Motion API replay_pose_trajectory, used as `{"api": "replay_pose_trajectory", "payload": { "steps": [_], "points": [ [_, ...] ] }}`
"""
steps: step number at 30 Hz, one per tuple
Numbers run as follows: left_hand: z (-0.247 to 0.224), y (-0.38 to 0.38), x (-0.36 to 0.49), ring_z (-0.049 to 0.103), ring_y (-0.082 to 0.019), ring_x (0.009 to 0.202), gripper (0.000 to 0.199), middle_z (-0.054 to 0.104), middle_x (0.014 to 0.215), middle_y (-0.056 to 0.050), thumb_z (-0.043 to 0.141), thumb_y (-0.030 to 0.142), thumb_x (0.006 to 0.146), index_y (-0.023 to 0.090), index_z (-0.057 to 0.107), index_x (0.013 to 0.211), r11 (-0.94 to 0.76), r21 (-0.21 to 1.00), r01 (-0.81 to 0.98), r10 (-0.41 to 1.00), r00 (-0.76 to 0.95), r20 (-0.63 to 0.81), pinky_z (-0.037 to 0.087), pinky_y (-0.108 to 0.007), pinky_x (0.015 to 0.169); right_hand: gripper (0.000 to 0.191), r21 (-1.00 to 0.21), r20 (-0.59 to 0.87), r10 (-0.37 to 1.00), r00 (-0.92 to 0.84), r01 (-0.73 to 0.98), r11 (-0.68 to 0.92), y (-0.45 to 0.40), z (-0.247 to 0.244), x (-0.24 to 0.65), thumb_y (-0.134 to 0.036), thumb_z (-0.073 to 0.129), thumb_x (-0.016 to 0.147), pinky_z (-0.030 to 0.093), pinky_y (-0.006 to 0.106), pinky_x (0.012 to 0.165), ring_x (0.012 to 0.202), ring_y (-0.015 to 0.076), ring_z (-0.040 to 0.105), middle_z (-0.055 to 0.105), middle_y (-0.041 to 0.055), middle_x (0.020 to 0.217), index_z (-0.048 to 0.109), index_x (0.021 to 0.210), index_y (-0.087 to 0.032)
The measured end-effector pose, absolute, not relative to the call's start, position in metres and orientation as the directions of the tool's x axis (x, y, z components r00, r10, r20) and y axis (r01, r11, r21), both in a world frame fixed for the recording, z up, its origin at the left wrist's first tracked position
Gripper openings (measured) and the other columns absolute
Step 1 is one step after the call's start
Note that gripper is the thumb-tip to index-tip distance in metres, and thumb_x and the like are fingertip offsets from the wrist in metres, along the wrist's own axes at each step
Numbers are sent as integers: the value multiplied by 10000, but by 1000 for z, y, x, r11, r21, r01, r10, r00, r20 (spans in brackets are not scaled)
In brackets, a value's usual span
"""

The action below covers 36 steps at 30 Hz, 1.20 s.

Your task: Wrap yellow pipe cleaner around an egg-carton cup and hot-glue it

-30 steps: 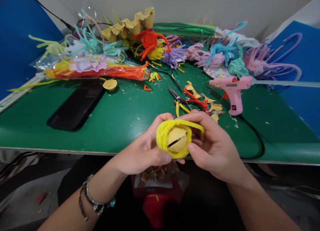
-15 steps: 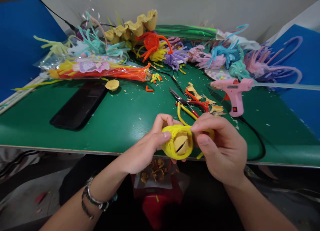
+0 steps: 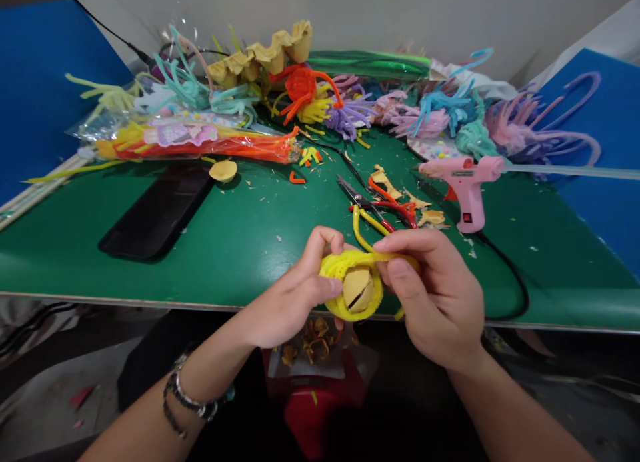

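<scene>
Near the table's front edge, my left hand is closed on a round cup piece of tan egg-carton card, which has a dark slit in it. A yellow pipe cleaner is wound in a ring around that cup. Between thumb and forefinger, my right hand pinches the pipe cleaner's loose length at the upper right of the ring. Just beyond my hands lie pliers with yellow handles and scissors with red handles. My left fingers behind the cup are partly hidden.
A pink glue gun stands on the right, its cable running to the front edge. A black phone lies on the left beside a tan card cup. Pipe-cleaner bundles and an egg carton line the back.
The pipe cleaner's loose length is now drawn taut across the top of the ring. My right thumb and forefinger have shifted slightly left, and the cup has turned a little.
</scene>
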<state>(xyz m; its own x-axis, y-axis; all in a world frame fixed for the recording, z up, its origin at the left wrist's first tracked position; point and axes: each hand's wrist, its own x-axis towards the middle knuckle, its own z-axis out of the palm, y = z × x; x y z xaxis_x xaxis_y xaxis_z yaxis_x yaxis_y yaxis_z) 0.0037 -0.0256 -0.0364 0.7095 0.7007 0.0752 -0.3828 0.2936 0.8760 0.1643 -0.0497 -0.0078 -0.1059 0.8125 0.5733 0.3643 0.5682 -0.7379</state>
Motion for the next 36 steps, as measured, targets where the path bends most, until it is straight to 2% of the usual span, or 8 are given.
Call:
{"api": "replay_pose_trajectory", "payload": {
  "steps": [7,12,14,19,26,32,36],
  "points": [
    [-39,-23,3,416,-107,743,182,425,875,38,485,222,775,265,382,918,241,877,-416,760,643,97,401,-212,643,137,-653,603,783,-156,468,596,-47,-8,166,-109,510,832,417,182,495,592,72,551,623,-45,718,572,849,-230],
    [-38,-22,5,412,-118,772,205,476,908,36,453,170,720,243,366,891,210,880,-427,789,606,106,326,-248,685,157,-615,598,785,-163,535,579,-49,-9,166,-103,501,832,421,177,530,625,64,557,662,-43,827,582,882,-228],
    [-35,-22,7,422,-121,775,213,490,923,36,445,161,700,238,354,875,223,867,-444,794,600,103,319,-253,677,161,-604,606,778,-169,539,587,-49,-9,166,-106,501,830,425,181,541,646,72,564,664,-38,832,586,893,-227],
    [-27,-22,11,435,-110,729,223,507,906,34,440,156,644,223,330,827,278,829,-485,807,586,72,313,-249,642,165,-592,614,764,-199,525,612,-46,-8,165,-95,489,826,396,201,491,558,78,514,627,-32,717,596,857,-216],
    [-24,-22,11,454,-119,748,249,487,916,29,437,112,605,222,307,786,303,814,-496,805,591,61,329,-255,649,195,-554,625,736,-262,516,654,-43,-8,167,-66,465,828,409,232,519,615,104,531,594,-7,702,597,843,-209],
    [-22,-23,10,385,-94,624,247,420,740,42,516,202,653,210,280,726,434,770,-467,738,675,-7,293,-222,543,195,-553,625,729,-279,502,665,-41,-10,168,-47,470,820,421,234,560,665,103,537,568,3,734,598,833,-193],
    [-23,-23,11,338,-86,587,222,383,696,54,479,178,670,212,266,720,417,806,-419,747,664,-41,266,-216,524,197,-563,622,724,-297,473,678,-41,-9,168,-45,463,820,412,226,544,658,98,531,563,1,742,595,835,-191]
  ]
}}
